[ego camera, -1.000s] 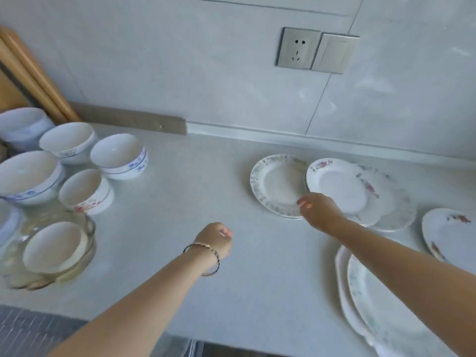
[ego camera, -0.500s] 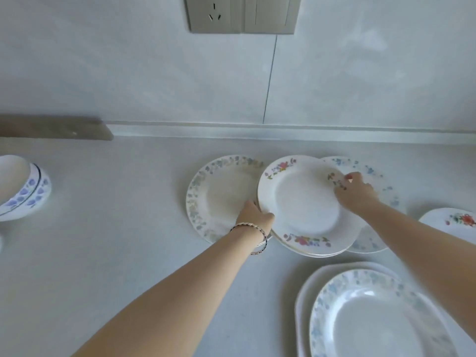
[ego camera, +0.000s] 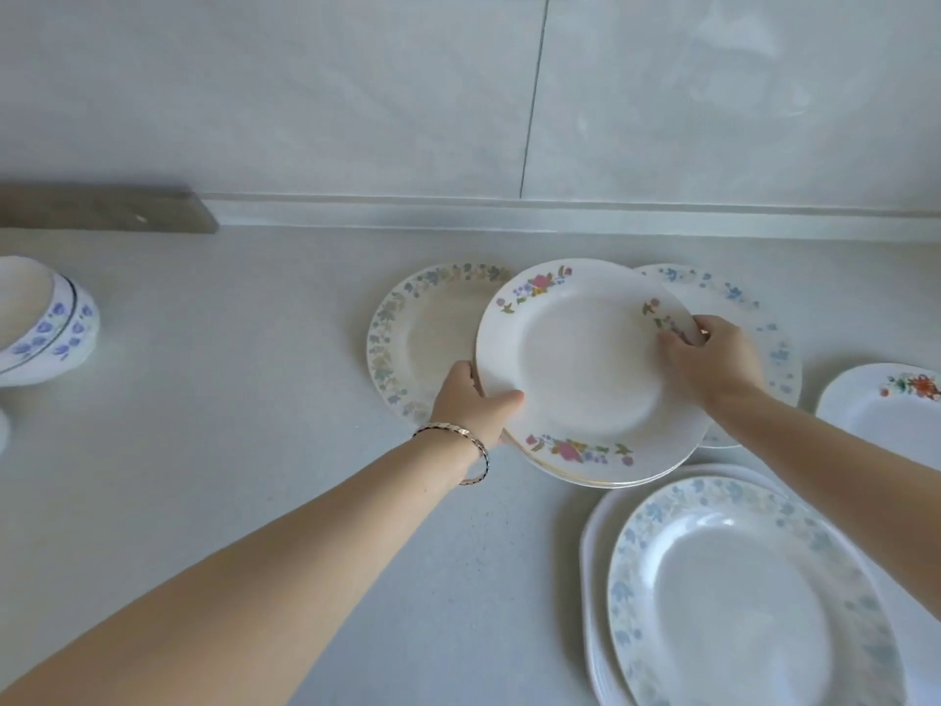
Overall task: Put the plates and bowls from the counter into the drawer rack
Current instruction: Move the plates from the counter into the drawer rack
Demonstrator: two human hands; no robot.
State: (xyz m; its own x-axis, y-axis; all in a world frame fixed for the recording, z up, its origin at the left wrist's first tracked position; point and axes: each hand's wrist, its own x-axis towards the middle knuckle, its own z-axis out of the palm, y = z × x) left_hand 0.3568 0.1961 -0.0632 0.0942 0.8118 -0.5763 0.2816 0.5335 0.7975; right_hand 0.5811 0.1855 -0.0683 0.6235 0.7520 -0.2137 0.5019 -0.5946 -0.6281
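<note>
From the head camera, the stack of pink-flowered plates (ego camera: 585, 369) sits mid-counter (ego camera: 229, 400), overlapping a leaf-rimmed plate (ego camera: 407, 343) on its left and a blue-flowered plate (ego camera: 764, 323) behind on its right. The left hand (ego camera: 471, 400) clamps the near-left rim, thumb on top and the other fingers hidden beneath; the right hand (ego camera: 713, 364) curls its fingers over the far-right rim. Judging by the layered edges at the front, several plates are gripped together, so the lift should be level and straight up, with fingers well under the lowest plate to stop any sliding. It should clear the neighbours and the oval platter (ego camera: 738, 593) in front. The drawer rack is out of view.
</note>
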